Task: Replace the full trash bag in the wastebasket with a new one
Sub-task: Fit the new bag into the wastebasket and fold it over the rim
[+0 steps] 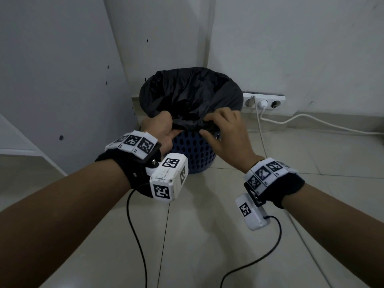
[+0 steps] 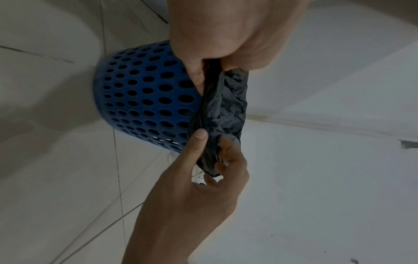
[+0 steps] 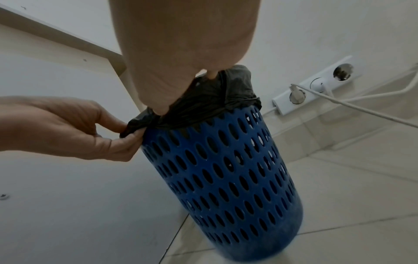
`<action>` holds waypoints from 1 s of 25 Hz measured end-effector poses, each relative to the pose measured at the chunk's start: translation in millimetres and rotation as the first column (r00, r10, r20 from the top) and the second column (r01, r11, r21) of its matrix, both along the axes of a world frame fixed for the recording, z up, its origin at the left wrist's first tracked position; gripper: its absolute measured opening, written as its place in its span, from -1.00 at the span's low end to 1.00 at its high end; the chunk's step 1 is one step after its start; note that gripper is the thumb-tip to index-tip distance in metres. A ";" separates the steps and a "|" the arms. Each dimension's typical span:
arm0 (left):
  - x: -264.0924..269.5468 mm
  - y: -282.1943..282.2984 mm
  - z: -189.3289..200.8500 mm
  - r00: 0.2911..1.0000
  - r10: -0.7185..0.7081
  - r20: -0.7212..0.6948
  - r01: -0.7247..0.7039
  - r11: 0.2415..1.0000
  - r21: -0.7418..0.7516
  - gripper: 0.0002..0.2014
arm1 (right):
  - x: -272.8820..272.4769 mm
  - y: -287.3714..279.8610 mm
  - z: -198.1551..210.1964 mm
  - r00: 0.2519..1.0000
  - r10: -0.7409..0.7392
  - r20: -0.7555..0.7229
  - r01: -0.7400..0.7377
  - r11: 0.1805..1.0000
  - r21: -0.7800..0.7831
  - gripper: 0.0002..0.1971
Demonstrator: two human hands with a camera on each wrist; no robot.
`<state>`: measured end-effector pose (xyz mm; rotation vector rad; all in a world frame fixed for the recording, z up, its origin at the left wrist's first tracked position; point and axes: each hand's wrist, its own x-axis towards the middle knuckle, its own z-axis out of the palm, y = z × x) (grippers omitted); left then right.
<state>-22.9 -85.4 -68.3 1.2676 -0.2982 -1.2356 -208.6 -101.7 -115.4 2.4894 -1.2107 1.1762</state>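
Note:
A blue perforated wastebasket (image 1: 195, 152) stands on the floor in a corner, lined with a black trash bag (image 1: 187, 92) whose edge is folded over the rim. My left hand (image 1: 169, 126) grips the bag's bunched edge at the near left of the rim. My right hand (image 1: 207, 124) pinches the same edge at the near right. In the left wrist view the bag (image 2: 226, 107) is stretched between my left hand (image 2: 210, 66) above and my right hand (image 2: 210, 142) below, beside the basket (image 2: 147, 92). In the right wrist view my left hand (image 3: 128, 130) pinches the bag (image 3: 214, 103) at the basket (image 3: 226, 169) rim.
A white power strip (image 1: 264, 100) sits on the wall just right of the basket, with a white cable (image 1: 311, 121) trailing along the floor. A white furniture panel (image 1: 62, 80) stands close on the left. Black wrist-camera cables (image 1: 135, 225) hang over the tiled floor.

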 end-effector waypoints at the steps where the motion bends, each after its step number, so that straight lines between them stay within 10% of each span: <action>1: -0.1 0.4 -1.5 1.000 0.003 -0.009 -0.003 1.000 -0.009 -0.62 | -0.8 0.2 -1.0 0.999 0.008 -0.041 -0.009 1.000 -0.015 -0.69; 6: 6.7 -1.8 -5.0 1.000 0.019 0.023 -0.019 1.000 -0.013 -0.56 | -5.8 -16.4 26.9 0.939 0.124 -0.321 -0.092 0.989 0.113 -0.44; 11: 14.2 -5.4 -7.6 0.998 0.055 0.003 -0.055 0.996 -0.065 -0.70 | -0.4 -18.7 34.8 0.964 0.255 -0.078 -0.221 0.928 0.300 -0.69; 20: 18.7 -7.7 -21.4 0.986 0.110 -0.125 -0.124 0.986 -0.110 -0.83 | 7.0 -5.6 -0.5 0.977 0.051 -0.207 -0.135 0.897 -0.420 -0.72; 25: 16.9 -7.0 -29.4 0.988 0.105 -0.113 -0.116 0.989 -0.092 -0.79 | 7.4 -8.5 -4.7 0.981 0.102 -0.166 -0.165 0.886 -0.433 -0.75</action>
